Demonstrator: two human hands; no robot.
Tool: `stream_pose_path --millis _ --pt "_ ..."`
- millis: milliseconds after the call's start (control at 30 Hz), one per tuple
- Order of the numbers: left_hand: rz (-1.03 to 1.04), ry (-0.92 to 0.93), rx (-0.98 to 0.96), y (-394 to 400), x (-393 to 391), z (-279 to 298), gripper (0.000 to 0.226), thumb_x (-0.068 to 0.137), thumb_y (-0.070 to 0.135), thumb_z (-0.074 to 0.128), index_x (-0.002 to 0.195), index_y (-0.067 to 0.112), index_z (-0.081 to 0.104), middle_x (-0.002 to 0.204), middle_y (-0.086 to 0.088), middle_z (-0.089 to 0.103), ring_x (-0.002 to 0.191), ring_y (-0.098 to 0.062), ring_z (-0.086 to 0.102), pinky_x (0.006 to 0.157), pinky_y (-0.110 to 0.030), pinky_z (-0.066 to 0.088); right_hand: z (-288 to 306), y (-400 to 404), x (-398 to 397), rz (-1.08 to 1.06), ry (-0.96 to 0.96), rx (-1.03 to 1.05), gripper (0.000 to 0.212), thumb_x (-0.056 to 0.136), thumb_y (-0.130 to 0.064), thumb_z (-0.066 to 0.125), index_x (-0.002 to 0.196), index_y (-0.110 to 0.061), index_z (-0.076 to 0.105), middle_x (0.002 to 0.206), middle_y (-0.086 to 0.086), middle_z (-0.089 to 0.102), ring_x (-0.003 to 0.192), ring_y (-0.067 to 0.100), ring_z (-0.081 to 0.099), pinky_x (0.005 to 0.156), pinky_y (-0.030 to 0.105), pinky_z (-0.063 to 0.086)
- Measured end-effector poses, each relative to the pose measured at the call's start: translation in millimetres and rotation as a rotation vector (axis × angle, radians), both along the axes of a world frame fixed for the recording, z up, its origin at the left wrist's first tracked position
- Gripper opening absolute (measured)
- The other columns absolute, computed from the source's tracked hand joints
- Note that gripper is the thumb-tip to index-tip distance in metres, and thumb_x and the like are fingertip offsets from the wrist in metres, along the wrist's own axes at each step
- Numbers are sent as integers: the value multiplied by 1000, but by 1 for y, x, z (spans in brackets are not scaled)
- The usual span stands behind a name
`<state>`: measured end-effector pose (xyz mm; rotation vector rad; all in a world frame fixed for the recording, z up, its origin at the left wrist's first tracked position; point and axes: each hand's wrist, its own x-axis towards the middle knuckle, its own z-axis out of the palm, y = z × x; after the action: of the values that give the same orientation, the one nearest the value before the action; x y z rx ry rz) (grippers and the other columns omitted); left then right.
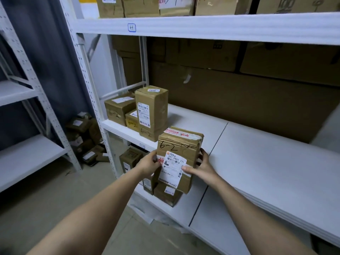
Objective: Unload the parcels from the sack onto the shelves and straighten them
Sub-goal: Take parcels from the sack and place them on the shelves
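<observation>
A brown cardboard parcel (pixel 179 150) marked "6-2", with a white shipping label on its front, is held at the front edge of the white middle shelf (pixel 257 162). My left hand (pixel 149 164) grips its left side and my right hand (pixel 202 167) grips its right side. Further left on the same shelf stand three parcels close together: a tall upright box (pixel 151 111), a small box (pixel 132 120) in front and a wider box (pixel 119 107) behind. No sack is in view.
Large cardboard cartons (pixel 239 85) fill the back of the middle shelf. More boxes (pixel 139 6) sit on the top shelf. Small parcels (pixel 165 194) lie on the lower shelf. A heap of parcels (pixel 84 137) lies on the floor by a second white rack (pixel 27 89).
</observation>
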<state>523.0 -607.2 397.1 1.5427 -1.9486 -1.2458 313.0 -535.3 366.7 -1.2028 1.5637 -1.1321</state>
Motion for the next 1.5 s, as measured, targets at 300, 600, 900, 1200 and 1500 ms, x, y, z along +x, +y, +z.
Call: stream_pose_path --millis 300,600,900,1200,1500 --pt "-124 2 21 -109 -7 -2 61 94 3 50 148 24 29 129 -8 58 120 -26 55 93 -36 50 0 -96 -2 -69 34 -36 117 68 -18 87 152 -23 5 150 4 35 122 6 37 98 26 37" --pt "-345 -74 -127 -202 7 -24 61 96 9 48 148 31 25 137 -5 54 127 -26 50 103 -42 43 -12 -159 21 -204 33 -9 126 68 -10 85 152 -29 -6 154 2 28 139 18 34 111 46 36" --pt "-407 -160 -480 -233 14 -46 51 94 19 48 142 24 30 101 -10 69 87 -33 65 63 -33 44 -12 -176 45 -353 154 33 120 61 -23 88 149 -34 7 141 -3 45 127 13 48 102 35 46" --pt "-361 -293 -464 -239 15 -62 22 95 41 48 100 19 48 93 -8 68 85 -30 66 65 -34 51 -25 -178 58 -421 267 132 95 71 -37 82 144 -27 23 131 -6 54 118 14 56 93 29 52" --pt "-448 -464 -341 -245 -1 -72 35 100 36 37 99 15 65 103 -9 68 95 -27 64 75 -31 46 -38 -184 68 -492 322 134 85 79 -29 77 144 -23 23 138 1 49 125 21 53 99 37 47"
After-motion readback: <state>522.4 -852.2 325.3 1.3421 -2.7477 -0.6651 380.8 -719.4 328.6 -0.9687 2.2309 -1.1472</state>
